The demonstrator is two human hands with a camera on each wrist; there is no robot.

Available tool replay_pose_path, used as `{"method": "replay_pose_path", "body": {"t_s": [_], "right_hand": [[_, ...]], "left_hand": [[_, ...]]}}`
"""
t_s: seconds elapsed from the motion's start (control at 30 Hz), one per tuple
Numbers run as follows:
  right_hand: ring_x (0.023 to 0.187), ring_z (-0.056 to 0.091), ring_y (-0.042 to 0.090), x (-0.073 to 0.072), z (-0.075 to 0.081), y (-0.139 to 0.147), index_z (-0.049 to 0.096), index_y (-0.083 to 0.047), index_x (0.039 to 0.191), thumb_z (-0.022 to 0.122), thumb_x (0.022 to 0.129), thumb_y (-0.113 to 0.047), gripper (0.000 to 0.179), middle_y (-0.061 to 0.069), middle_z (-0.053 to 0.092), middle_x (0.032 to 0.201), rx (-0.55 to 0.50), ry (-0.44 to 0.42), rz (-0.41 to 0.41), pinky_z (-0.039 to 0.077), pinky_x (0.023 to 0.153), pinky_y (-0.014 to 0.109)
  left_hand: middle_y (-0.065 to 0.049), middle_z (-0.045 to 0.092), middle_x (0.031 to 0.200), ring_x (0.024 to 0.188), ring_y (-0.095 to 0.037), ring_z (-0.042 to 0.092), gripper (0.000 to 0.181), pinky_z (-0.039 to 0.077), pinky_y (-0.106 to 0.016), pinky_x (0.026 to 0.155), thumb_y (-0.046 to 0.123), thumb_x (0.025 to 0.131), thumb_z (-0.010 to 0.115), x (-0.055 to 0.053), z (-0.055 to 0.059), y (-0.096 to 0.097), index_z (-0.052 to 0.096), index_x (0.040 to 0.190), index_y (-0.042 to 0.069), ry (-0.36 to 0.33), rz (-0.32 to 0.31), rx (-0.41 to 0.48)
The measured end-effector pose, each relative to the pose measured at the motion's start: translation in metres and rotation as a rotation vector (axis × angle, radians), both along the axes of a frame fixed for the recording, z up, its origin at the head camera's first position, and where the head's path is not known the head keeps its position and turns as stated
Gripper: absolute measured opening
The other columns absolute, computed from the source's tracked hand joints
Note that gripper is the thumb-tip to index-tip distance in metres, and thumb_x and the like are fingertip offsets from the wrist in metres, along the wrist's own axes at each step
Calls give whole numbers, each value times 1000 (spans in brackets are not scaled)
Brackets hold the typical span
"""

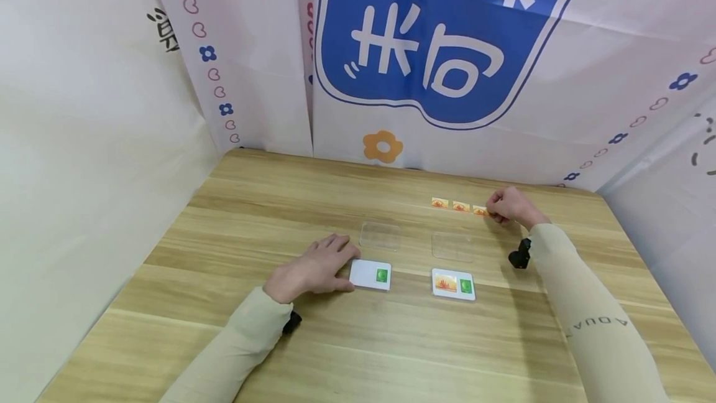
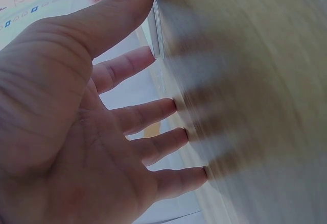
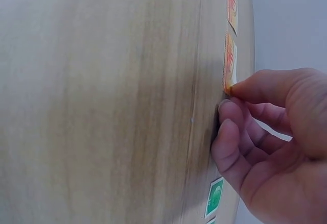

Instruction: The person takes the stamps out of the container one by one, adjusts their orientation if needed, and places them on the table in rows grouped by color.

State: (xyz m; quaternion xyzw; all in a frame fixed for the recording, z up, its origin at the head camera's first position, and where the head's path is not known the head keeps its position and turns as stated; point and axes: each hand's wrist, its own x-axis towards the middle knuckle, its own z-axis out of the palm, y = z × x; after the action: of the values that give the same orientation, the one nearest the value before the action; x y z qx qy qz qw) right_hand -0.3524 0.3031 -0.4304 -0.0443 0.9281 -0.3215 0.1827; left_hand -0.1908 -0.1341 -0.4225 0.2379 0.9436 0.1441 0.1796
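My right hand (image 1: 511,207) pinches the near corner of an orange stamp (image 3: 229,63) between thumb and index finger, at the right end of a short row on the table. Two more orange stamps, a middle one (image 1: 461,206) and a left one (image 1: 440,203), lie beside it. My left hand (image 1: 317,266) rests with spread fingers at the left edge of a white card (image 1: 363,273) bearing a green stamp (image 1: 382,275). In the left wrist view its thumb and index finger touch the card's edge, while the other fingertips stand on the table.
Right of that card lies a second white card (image 1: 453,293) with an orange and a green stamp. Behind the cards lie two clear plastic pieces, left (image 1: 380,236) and right (image 1: 452,247). Green stamps (image 3: 214,197) lie beyond my right hand. Printed sheets (image 1: 268,79) wall the wooden table (image 1: 391,347).
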Motion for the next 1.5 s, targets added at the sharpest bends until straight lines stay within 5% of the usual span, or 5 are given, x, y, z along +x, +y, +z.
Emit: {"method": "replay_pose_path", "body": {"t_s": [0.53, 0.9, 1.5], "right_hand": [[67, 55, 17, 1, -3, 2, 55, 7, 106, 50, 98, -9, 18, 10, 61, 79, -27, 2, 31, 51, 60, 30], [66, 59, 16, 3, 7, 3, 54, 8, 110, 52, 99, -14, 25, 10, 64, 80, -40, -29, 26, 54, 61, 32], [72, 59, 22, 10, 22, -7, 56, 9, 111, 50, 98, -11, 25, 18, 64, 87, -60, 49, 31, 55, 62, 34]], "left_hand": [[-12, 29, 159, 149, -38, 20, 56, 22, -64, 115, 43, 90, 69, 3, 0, -2, 48, 138, 24, 2, 16, -12], [-12, 29, 159, 150, -38, 20, 57, 22, -64, 115, 43, 89, 70, 3, 0, 0, 48, 138, 23, 0, 17, -10], [-14, 31, 158, 149, -38, 21, 55, 22, -66, 115, 40, 90, 70, 1, 0, 1, 49, 136, 21, 3, 0, 4]]}}
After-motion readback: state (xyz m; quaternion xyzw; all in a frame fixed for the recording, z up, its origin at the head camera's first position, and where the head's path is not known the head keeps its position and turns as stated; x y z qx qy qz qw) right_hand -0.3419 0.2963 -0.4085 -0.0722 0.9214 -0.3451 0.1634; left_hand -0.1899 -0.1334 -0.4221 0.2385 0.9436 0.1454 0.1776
